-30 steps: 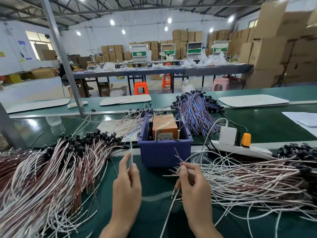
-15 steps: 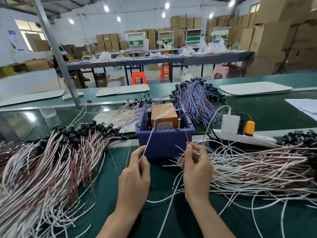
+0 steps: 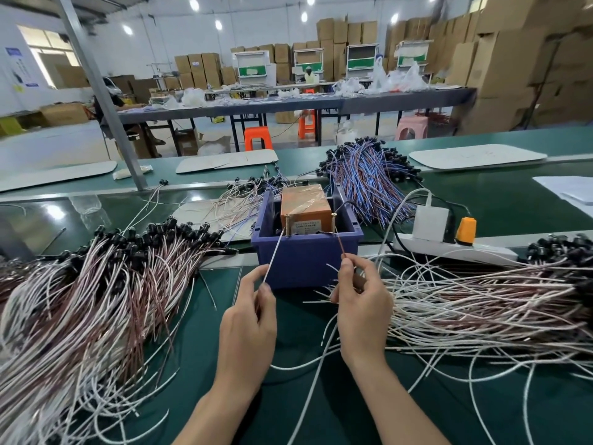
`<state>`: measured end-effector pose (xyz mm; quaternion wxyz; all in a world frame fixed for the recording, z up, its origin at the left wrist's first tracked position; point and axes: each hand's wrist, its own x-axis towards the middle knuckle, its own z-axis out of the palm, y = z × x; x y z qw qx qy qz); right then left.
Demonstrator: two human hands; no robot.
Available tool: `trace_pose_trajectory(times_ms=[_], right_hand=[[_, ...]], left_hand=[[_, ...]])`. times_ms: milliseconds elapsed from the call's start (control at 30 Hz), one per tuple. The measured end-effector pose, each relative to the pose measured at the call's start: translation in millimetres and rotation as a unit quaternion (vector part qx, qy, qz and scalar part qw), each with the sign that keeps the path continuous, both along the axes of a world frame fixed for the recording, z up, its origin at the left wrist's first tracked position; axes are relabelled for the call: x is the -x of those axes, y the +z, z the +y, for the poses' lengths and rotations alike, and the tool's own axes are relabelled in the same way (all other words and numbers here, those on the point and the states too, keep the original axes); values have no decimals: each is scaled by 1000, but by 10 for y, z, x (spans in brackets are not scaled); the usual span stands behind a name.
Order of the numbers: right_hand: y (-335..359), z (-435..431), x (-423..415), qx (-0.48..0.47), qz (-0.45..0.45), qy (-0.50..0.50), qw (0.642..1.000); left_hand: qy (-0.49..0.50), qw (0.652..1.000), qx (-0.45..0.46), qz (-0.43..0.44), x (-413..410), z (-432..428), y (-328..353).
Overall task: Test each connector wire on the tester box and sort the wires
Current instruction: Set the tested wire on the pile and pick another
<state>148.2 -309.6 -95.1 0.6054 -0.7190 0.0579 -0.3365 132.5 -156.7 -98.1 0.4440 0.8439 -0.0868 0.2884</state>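
From the head camera, the left hand [image 3: 248, 329] pinches a white wire end [image 3: 274, 255] between thumb and fingertip and the right hand [image 3: 362, 303] pinches a brown wire end [image 3: 340, 244], each lead slanting up to one of the two brass screw posts [image 3: 286, 223] at the front of the orange tester box [image 3: 305, 203]. That box sits inside a blue plastic bin [image 3: 305, 258] on the green counter [image 3: 500, 203], between a heap of white and brown wires [image 3: 96, 284] on the left and a looser pile [image 3: 481, 303] on the right, just beside the right hand. A blue and red bundle [image 3: 365, 178] lies behind the bin, and a white power strip [image 3: 449, 248] with an orange plug [image 3: 465, 231] lies to its right.
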Motion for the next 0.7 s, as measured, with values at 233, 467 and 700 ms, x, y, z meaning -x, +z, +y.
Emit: trace_pose_trajectory(times_ms=[233, 467, 700], right_hand=[[-30, 1, -22, 11, -9, -16, 1000], [-31, 6, -11, 11, -17, -16, 1000], [-35, 12, -20, 7, 3, -12, 1000]], left_hand=[[12, 1000, 1, 7, -4, -8, -5], [8, 1000, 8, 13, -7, -4, -18], [-1, 1000, 16, 11, 4, -1, -13]])
